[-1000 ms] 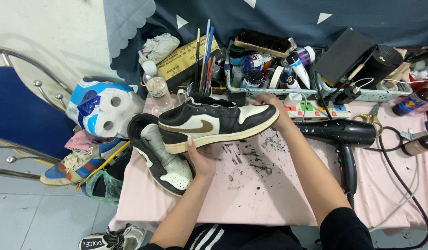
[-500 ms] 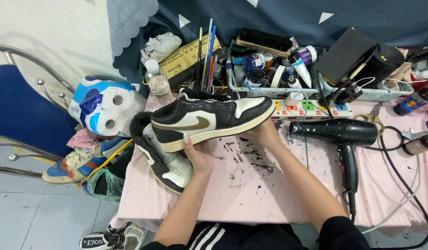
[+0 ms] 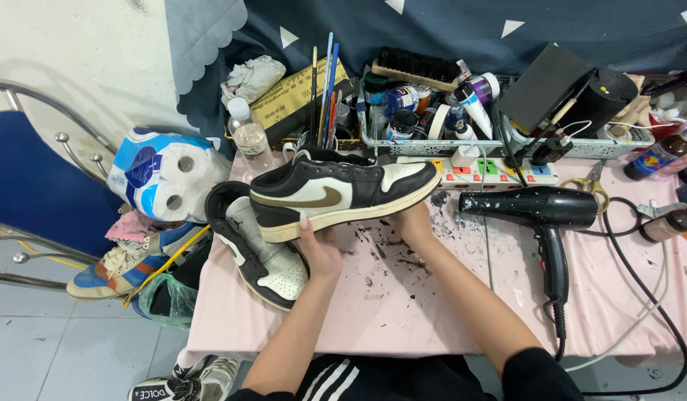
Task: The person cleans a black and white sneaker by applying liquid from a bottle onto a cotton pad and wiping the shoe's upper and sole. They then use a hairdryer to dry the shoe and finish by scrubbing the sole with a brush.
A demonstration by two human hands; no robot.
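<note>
While gripped by left hand (image 3: 319, 251) and right hand (image 3: 415, 223) above the table's (image 3: 403, 312) left half, sneaker (image 3: 343, 194) under inspection; calls for turning.

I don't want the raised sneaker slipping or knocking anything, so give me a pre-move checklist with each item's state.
1. Left hand grips the heel end of the raised black, white and brown leather sneaker: ok.
2. Right hand supports its toe end: ok.
3. Sneaker lifted off the stained pink tablecloth: ok.
4. Second matching sneaker lying apart on the table's left edge: ok.
5. Black hair dryer clear of both hands: ok.
6. Sole clean: cannot tell.
</note>
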